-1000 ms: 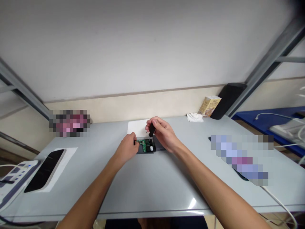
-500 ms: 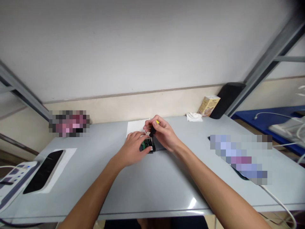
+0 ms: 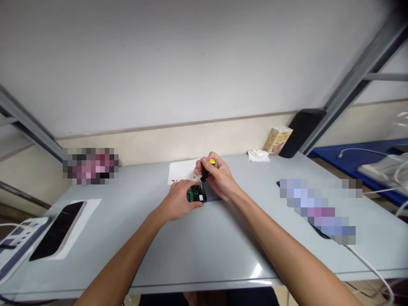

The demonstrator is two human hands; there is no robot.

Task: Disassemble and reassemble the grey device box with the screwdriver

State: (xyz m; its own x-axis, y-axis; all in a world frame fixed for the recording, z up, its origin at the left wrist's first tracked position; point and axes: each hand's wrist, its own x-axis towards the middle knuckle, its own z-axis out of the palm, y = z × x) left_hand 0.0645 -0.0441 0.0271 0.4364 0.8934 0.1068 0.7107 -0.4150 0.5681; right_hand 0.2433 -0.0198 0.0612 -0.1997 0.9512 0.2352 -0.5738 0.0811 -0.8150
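Note:
An opened dark grey electronic device [image 3: 208, 193] lies on the table, with a green circuit board [image 3: 191, 194] and a small white label showing at its left end. My left hand [image 3: 178, 202] grips that end, thumb along the near edge and fingers on the far edge. In my right hand [image 3: 219, 174] is a screwdriver [image 3: 205, 173] with a black and yellow handle, held nearly upright. Its shaft points down into the device; whether the tip touches a screw is too small to tell. The right hand partly hides the device's right end.
Behind the device lies white paper [image 3: 178, 169] with small dark bits on it. A phone [image 3: 59, 231] and a power strip [image 3: 24, 242] are at left. A yellow carton [image 3: 278, 140], crumpled tissue [image 3: 259, 155] and black cylinder [image 3: 302, 132] stand at back right. A blurred-out item with a white cable [image 3: 371, 265] lies at right.
My left fingers and thumb have drawn back to the device's edges, baring more of the circuit board and label. The screwdriver handle has shifted slightly, showing more of its yellow top.

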